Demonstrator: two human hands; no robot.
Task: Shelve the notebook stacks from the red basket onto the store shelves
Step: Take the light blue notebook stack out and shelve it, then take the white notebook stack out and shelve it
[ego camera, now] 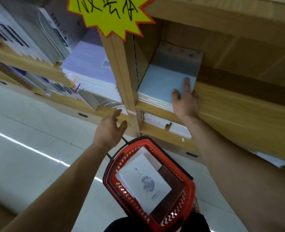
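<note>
Centre right, shelf: my right hand lies flat on the blue notebook stack.
Left hand: fingers spread, holding nothing, mid-frame.
Red basket: bottom centre, notebooks inside.

The white notebook in the red basket shows "9"; handwriting on the yellow sign is cropped.

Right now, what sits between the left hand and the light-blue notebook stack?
The wooden shelf upright: the left hand hovers left of it, the light-blue notebook stack lies right. Head view.
</note>
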